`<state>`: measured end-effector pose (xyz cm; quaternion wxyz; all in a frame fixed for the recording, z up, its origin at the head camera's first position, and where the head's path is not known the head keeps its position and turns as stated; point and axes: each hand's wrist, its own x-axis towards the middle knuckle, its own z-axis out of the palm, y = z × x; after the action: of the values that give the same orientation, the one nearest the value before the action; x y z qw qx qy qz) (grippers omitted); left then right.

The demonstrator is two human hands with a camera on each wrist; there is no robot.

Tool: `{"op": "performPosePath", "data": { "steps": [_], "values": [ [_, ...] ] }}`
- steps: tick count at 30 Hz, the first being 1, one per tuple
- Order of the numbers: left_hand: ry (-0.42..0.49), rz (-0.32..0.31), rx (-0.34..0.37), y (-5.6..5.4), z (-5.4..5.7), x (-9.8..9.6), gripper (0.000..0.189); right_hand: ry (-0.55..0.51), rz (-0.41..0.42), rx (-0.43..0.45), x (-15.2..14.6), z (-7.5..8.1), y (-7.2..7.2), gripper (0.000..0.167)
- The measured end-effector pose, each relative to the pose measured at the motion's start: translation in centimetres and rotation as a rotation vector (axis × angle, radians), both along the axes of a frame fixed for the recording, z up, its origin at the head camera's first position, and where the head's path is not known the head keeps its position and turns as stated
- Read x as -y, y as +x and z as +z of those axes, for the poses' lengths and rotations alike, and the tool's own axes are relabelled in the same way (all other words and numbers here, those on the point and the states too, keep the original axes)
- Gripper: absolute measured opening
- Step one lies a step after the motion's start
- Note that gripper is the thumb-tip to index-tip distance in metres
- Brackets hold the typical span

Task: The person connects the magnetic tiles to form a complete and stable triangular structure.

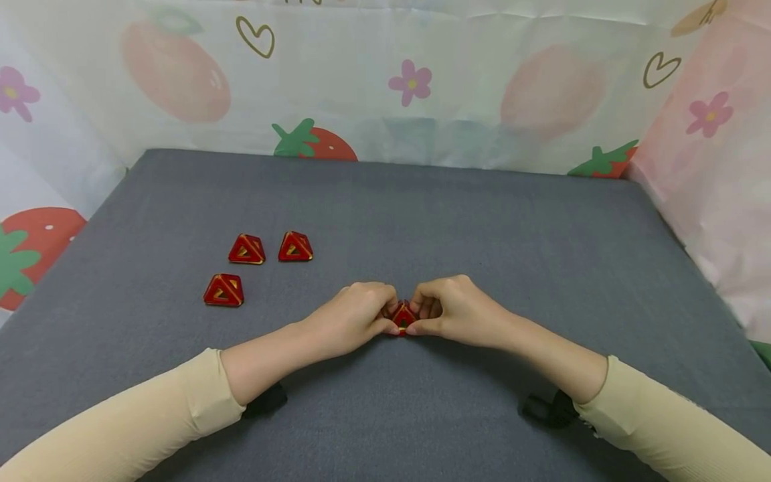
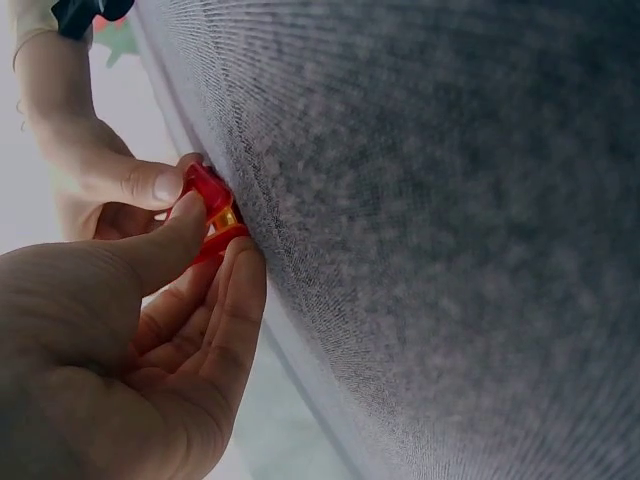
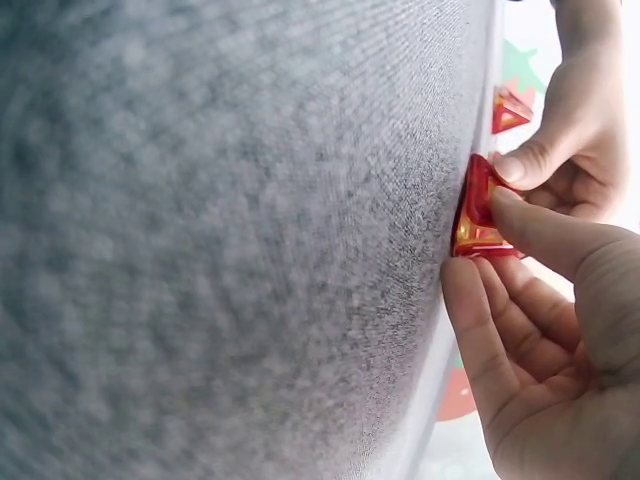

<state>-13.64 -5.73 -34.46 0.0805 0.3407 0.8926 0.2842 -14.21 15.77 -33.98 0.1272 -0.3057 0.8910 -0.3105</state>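
A small red pyramid with gold trim and triangular openings (image 1: 404, 317) stands on the grey cloth between both hands. My left hand (image 1: 355, 317) pinches its left side between thumb and fingers, while my right hand (image 1: 460, 312) pinches the right side. In the left wrist view, the pyramid (image 2: 207, 190) shows red with an amber inner part, partly covered by fingertips. The right wrist view has its red face (image 3: 478, 200) against the cloth, with the right hand's thumb on it.
Three similar red pyramids sit apart to the left: one at the back (image 1: 247, 249), one right of it (image 1: 295, 246), one nearer (image 1: 223, 290). Grey cloth (image 1: 482, 227) covers the table. Fruit-printed curtains (image 1: 458, 80) hang along the back and sides.
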Motion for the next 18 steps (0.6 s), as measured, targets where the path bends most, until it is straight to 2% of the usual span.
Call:
{"op": "performPosePath", "data": {
  "steps": [18],
  "values": [
    [-0.07, -0.01, -0.067, 0.31, 0.13, -0.06, 0.018, -0.021, -0.007, 0.004, 0.01, -0.21, -0.14, 0.01]
  ]
}}
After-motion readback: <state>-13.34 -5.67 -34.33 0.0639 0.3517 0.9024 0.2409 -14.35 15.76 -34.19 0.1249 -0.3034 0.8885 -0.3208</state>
